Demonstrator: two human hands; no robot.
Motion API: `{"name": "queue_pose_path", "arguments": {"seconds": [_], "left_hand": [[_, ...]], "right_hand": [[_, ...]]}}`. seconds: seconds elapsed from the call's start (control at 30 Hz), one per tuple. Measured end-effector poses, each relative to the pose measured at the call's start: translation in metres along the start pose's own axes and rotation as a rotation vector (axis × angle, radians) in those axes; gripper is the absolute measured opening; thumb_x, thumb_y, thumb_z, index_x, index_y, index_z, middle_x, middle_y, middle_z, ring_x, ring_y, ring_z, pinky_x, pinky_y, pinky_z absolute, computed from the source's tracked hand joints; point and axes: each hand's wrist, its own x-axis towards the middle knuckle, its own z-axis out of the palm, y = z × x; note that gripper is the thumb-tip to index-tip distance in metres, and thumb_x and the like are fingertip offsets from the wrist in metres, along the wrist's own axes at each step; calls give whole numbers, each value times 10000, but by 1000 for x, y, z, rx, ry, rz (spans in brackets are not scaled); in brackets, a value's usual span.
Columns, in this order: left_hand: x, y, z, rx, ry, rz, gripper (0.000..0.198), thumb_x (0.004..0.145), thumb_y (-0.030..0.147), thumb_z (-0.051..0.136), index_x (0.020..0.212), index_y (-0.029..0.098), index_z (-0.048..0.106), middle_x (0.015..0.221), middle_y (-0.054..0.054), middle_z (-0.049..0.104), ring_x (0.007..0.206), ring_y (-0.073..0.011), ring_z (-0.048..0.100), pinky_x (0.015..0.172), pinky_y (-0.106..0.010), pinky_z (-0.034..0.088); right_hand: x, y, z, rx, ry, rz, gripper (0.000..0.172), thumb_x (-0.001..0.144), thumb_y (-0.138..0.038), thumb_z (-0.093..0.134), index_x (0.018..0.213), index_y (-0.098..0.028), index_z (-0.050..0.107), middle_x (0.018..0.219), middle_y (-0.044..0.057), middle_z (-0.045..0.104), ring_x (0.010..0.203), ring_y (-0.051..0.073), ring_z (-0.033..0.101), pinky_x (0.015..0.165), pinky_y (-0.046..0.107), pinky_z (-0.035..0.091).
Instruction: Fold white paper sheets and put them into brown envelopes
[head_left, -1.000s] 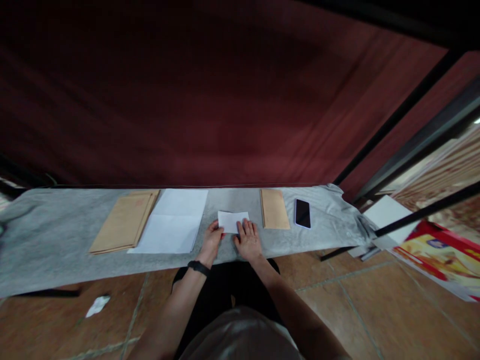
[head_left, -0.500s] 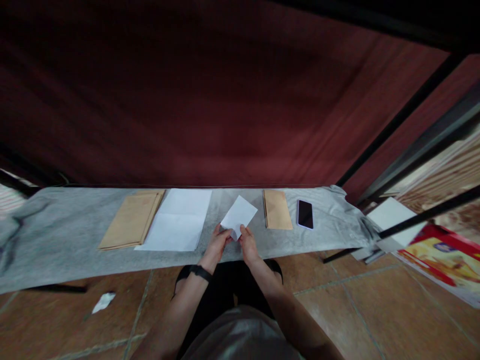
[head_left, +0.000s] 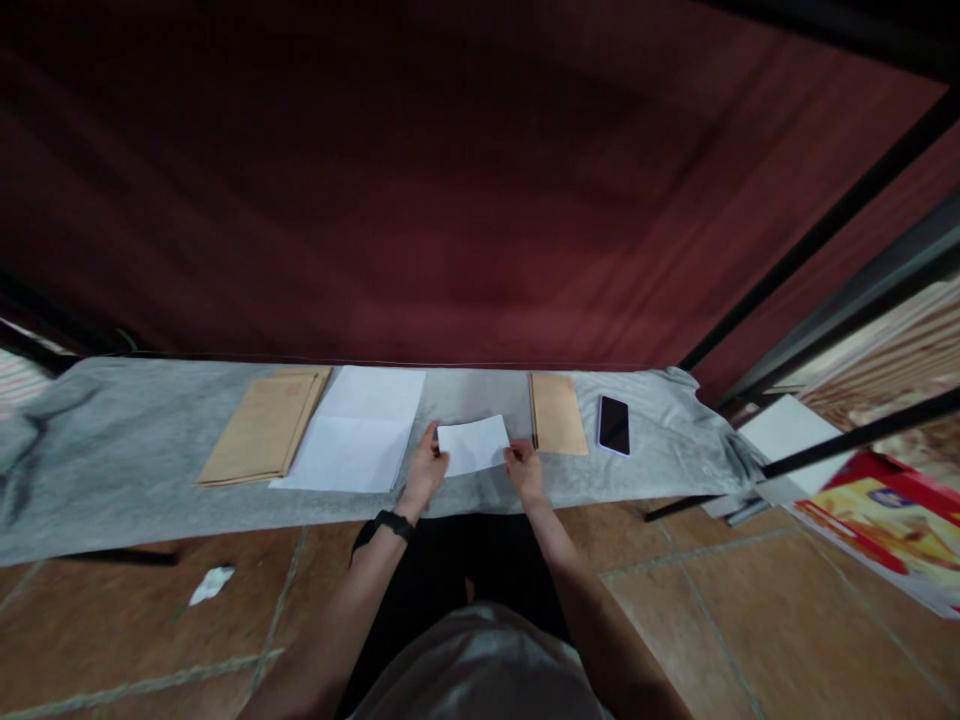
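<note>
A small folded white paper [head_left: 474, 443] is held level just above the grey cloth [head_left: 112, 460]. My left hand [head_left: 427, 467] pinches its left edge; a black band sits on that wrist. My right hand [head_left: 523, 468] pinches its right edge. To the left lie flat white sheets [head_left: 360, 430] and a stack of brown envelopes [head_left: 262, 425]. Right of the paper lies a single brown envelope [head_left: 557, 413].
A dark phone [head_left: 614, 424] lies face up right of the single envelope. A dark red curtain [head_left: 420, 200] hangs behind the cloth. On the tiled floor are a crumpled white scrap [head_left: 211, 584], white boards [head_left: 784, 430] and a red and yellow poster [head_left: 892, 520].
A second ago both hands pressed the folded paper flat on the cloth. They then lifted and tilted it. Now it is turned level, one hand at each end.
</note>
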Motion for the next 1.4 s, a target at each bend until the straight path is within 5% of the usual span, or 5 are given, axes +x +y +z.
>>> {"name": "queue_pose_path", "arguments": {"seconds": [0.13,0.33,0.47,0.6,1.4], "left_hand": [[2,2,1,218,39,82,637,787,75,521,1419,160,509,1167,-111,650,1015,-223,665,957,-389,537],[-13,9,7,498,36,280,548,856,74,467,1390,169,546,1449,-134,520,1347,-260,493,1146,-438,405],[-36,12,17,682,-153,513,467,969,261,473,1421,156,522,1589,-145,377,1482,-301,319,1204,-499,285],[-53,6,23,737,-342,677,523,992,399,485,1479,211,465,1603,-113,363,1505,-254,282,1236,-475,204],[-60,0,16,818,-398,738,598,976,467,523,1524,267,395,1632,-122,298,1515,-268,252,1234,-473,129]], "right_hand": [[-1,1,-4,-136,-2,-53,126,831,-260,584,913,-197,656,831,55,718,799,204,675,736,285,494],[-10,-1,-2,-475,-11,-154,232,912,-207,498,1100,-209,635,905,56,741,783,190,691,690,259,480],[-15,-2,-1,-619,-51,-219,265,955,-193,461,1178,-173,603,1031,96,739,868,199,702,744,271,487],[-17,-1,-2,-640,-77,-252,283,975,-191,426,1206,-153,584,1071,117,724,921,208,700,794,292,498],[-28,-1,-7,-675,-91,-383,276,981,-168,420,1212,-143,568,1107,133,673,986,215,673,832,304,507]]}}
